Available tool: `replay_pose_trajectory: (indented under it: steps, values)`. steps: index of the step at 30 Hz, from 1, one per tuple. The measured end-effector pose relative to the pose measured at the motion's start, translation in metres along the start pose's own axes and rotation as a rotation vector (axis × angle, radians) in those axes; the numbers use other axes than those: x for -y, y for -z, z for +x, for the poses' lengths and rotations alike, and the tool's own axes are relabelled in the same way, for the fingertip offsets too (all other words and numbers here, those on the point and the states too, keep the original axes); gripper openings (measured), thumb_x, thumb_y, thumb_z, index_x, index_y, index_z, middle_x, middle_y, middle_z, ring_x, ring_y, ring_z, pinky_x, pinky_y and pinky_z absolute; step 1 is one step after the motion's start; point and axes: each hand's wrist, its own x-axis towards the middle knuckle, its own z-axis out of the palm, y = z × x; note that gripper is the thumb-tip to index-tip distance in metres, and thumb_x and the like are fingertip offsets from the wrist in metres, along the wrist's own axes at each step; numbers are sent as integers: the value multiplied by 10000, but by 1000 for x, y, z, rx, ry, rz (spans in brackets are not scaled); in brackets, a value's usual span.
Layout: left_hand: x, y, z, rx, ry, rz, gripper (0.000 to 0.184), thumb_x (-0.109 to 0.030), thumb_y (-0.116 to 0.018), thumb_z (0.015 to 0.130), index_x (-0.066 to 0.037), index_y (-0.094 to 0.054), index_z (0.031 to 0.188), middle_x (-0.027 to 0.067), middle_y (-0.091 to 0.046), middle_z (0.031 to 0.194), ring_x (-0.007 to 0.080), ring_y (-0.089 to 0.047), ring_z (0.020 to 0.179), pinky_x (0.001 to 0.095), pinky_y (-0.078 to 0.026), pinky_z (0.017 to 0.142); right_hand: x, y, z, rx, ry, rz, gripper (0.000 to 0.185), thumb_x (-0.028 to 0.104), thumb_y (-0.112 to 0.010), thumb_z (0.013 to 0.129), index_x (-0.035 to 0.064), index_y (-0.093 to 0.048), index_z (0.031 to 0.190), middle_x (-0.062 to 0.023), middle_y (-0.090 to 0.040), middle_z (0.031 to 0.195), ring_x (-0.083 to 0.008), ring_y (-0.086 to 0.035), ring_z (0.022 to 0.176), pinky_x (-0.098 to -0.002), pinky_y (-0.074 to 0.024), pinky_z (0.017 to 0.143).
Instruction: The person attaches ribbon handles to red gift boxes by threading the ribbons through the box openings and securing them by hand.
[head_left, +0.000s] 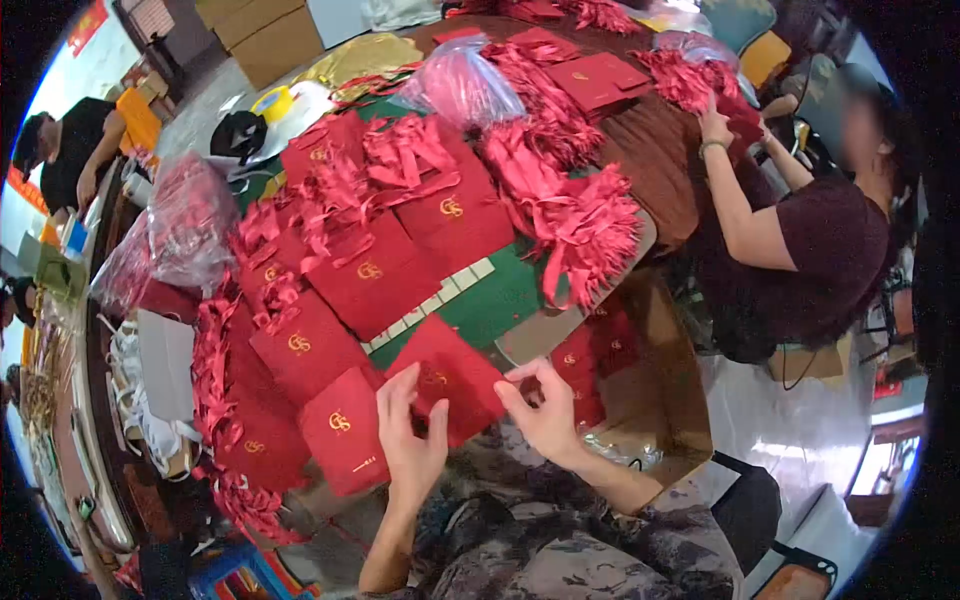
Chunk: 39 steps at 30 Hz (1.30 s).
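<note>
A red bag [462,372] with a gold emblem lies tilted between my hands at the near edge of the table. My left hand [412,432] is beside its left edge, thumb and fingers apart with a gap between them. At the bag's right edge, the thumb and index finger of my right hand [545,410] are pinched together; the other fingers curl. Another red bag [340,430] with a gold emblem is just left of my left hand. Behind them lie more red bags [372,272] with ribbon handles.
Bundles of red ribbon [590,225] and a plastic-wrapped bundle [465,85] lie on the table. An open cardboard box [685,395] holding red bags stands at the right. A co-worker [800,240] handles red items at the upper right; another person [85,150] is far left.
</note>
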Motion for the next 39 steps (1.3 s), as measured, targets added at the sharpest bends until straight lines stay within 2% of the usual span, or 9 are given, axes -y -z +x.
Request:
replay_pose_trajectory:
  steps: [2, 6, 14, 18, 21, 24, 27, 31, 39]
  values:
    - [2, -10, 1, 110, -53, 178, 586, -100, -757, 806, -6, -524, 1336, 223, -518, 1288, 401, -497, 1206, 467, -409, 1036, -15, 5, 7, -10, -114, 70, 174, 74, -749, 865, 19, -617, 965, -43, -596, 793, -97, -563, 663, -222, -422, 589]
    - [3, -26, -7, 273, -98, 343, 678, -127, -786, 772, -20, -484, 1369, 224, -484, 1326, 412, -450, 1227, 485, -379, 1053, -33, 36, 21, 32, 172, -458, 253, 169, -710, 877, 35, -605, 1064, -158, -571, 984, -343, -592, 924, -414, -483, 779]
    - [2, -31, -4, 233, -107, 336, 609, -112, -758, 797, -33, -518, 1350, 229, -525, 1273, 418, -475, 1202, 483, -398, 1037, -43, 50, 73, -170, 514, -821, 239, 85, -722, 820, 66, -594, 1021, -131, -553, 1027, -356, -546, 932, -451, -478, 770]
    - [-1, -32, 0, 410, 252, -67, 429, -150, -618, 967, 0, -512, 1356, 178, -634, 1149, 270, -624, 1088, 377, -501, 940, -30, 31, 44, 35, 570, -730, 195, 63, -709, 812, 72, -617, 983, -104, -582, 967, -338, -570, 891, -426, -501, 728]
    - [23, -52, -4, 431, 575, -707, 421, -235, -397, 1086, 54, -479, 1380, 109, -603, 1288, 178, -596, 1143, 360, -500, 970, -20, 20, 28, 156, 607, -711, 203, 49, -717, 777, 76, -627, 957, -94, -593, 959, -316, -587, 886, -398, -518, 731]
    - [27, -55, 2, 364, 792, -960, 417, -226, -419, 1078, 44, -476, 1391, 126, -599, 1289, 178, -593, 1148, 356, -497, 975, -24, 10, 18, 277, 679, -682, 224, 62, -733, 753, 76, -629, 951, -82, -591, 956, -300, -592, 892, -375, -527, 735]
    - [23, -49, 5, 364, 657, -896, 389, -167, -474, 1055, 29, -490, 1391, 90, -607, 1272, 145, -597, 1108, 296, -491, 952, -19, 7, 14, 401, 720, -654, 215, 93, -757, 764, 82, -667, 960, -66, -615, 982, -316, -611, 903, -402, -536, 748]
    - [27, -49, 2, 321, 562, -788, 372, -84, -497, 1024, 36, -505, 1377, 85, -619, 1245, 130, -598, 1097, 278, -501, 947, -18, 14, 18, 332, 592, -472, 129, 123, -734, 851, 81, -695, 967, -85, -658, 1016, -274, -652, 901, -382, -533, 748]
    - [32, -57, -7, 307, 492, -754, 378, -86, -485, 1030, 52, -479, 1382, 97, -605, 1259, 139, -592, 1127, 307, -517, 956, -32, 28, 67, 8, 281, -860, 229, 245, -687, 903, 29, -611, 884, -154, -584, 862, -358, -596, 821, -460, -478, 707]
